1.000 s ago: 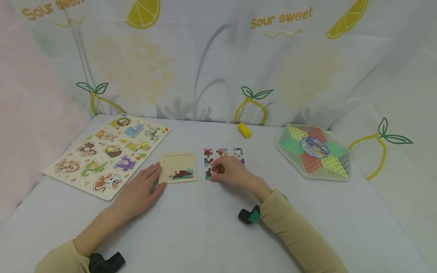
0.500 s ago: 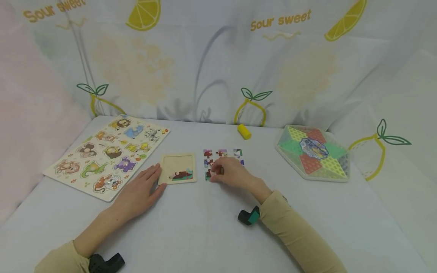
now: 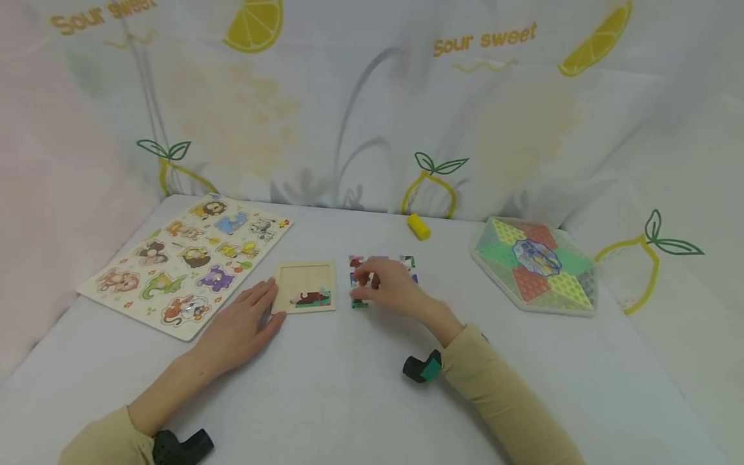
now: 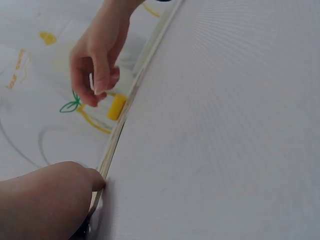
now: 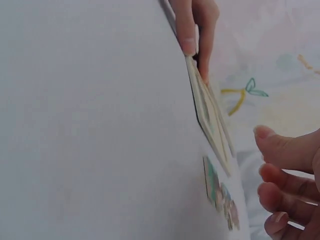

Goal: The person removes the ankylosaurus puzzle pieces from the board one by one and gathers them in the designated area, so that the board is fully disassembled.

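A small square wooden puzzle tray (image 3: 302,276) lies mid-table, with joined picture pieces (image 3: 312,298) in its lower right corner. Along the tray's left side rests my left hand (image 3: 235,329), fingers straight and thumb at the near corner. Several loose jigsaw pieces (image 3: 360,303) lie in rows to the right of the tray, partly hidden by my right hand (image 3: 395,289). That hand hovers over them; the right wrist view shows its thumb and loosely bent fingers (image 5: 272,190) apart with nothing between them. The puzzle tray (image 5: 212,117) also appears there, touched by the left hand (image 5: 197,25).
An animal picture board (image 3: 188,265) lies at the left, close by the left forearm. At the right back is a clear-lidded hexagonal game box (image 3: 537,265). A yellow cylinder-shaped piece (image 3: 418,227) lies near the back edge, before a lemon-print curtain (image 3: 372,97).
My right hand has risen slightly off the loose pieces, and its thumb and fingers have parted. The left hand stays at the tray. The head view has shifted a little.
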{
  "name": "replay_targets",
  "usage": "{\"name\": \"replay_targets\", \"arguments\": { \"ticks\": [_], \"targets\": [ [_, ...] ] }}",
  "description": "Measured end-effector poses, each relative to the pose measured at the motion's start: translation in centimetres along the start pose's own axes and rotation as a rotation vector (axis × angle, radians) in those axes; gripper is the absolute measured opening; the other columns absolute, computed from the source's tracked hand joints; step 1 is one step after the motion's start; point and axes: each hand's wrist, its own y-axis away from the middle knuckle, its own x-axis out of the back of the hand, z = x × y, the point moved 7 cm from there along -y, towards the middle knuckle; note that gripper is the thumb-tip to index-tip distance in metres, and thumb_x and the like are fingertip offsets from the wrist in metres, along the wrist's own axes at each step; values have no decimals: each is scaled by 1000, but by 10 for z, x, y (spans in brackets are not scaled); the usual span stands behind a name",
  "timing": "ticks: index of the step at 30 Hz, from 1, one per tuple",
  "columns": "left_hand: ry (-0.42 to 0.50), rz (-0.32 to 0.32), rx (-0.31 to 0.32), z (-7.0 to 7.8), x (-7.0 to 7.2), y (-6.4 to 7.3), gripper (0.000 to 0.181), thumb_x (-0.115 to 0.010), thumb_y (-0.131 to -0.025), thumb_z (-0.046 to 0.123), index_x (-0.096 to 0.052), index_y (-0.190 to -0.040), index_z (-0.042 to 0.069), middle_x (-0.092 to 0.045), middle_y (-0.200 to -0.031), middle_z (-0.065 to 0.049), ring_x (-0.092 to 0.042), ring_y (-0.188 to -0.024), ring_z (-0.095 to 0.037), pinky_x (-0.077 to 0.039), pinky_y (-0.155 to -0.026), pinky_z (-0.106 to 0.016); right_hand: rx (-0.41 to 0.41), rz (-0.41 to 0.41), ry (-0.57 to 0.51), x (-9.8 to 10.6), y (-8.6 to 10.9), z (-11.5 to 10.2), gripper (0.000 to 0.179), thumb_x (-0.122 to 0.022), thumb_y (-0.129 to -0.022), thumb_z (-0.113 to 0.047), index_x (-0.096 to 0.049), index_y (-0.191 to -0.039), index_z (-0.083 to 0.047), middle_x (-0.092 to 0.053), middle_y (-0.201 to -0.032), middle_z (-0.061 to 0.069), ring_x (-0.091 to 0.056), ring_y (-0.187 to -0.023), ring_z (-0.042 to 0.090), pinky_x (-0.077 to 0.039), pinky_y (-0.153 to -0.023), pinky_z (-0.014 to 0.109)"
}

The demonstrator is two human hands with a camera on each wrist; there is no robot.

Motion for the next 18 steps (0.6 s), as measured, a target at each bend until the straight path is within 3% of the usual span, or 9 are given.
{"name": "replay_targets", "arguments": {
  "ticks": [4,10,18],
  "targets": [
    [9,0,4,0,-1,-1,61,-59,-101,31,-45,-144,-9,-42,-152,-26,-40,-140,-45,-36,-113,-58,47,-58,11,-15,-17,-22,28,-78,-89,-20,-71,-110,-4,-67,-96,5,-58,-75,12,-48,-67,19],
    [31,5,11,0,-1,-2,60,-59,-100,31,-46,-144,-8,-44,-151,-25,-41,-139,-45,-37,-112,-58,18,-168,0,-44,-44,-41,32,-78,-89,-19,-70,-117,-6,-67,-105,5,-61,-93,16,-50,-78,19],
    [17,18,2,1,0,0,59,-59,-101,31,-47,-144,-7,-45,-151,-25,-43,-138,-44,-39,-111,-57,49,-189,37,-73,-50,-47,32,-80,-87,-23,-71,-115,-8,-59,-97,0,-53,-84,9,-42,-74,15]
  ]
}}
